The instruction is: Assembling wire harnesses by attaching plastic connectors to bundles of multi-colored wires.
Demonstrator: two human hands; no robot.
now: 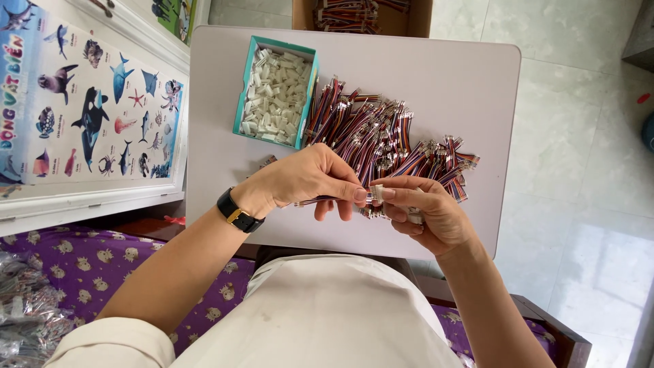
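The left hand (310, 178) pinched a striped wire bundle (320, 200) at its tip, meeting the right hand (426, 215), which gripped a small white connector (377, 193) — fingertips of both nearly touching above the white table (218, 102). Behind them lay a spread heap of multicoloured wire leads (381, 136), and just beside it a teal box (240, 95) filled with white connectors — a black wristwatch (238, 212) circled the left wrist.

Left hand (306, 180) raised palm-down, thumb and forefinger pinched, wrist banded by a black watch; right hand (426, 211) opposite, fingers curled, fingertips (387, 193) meeting the left's; both forearms bare, angled inward from the elbows
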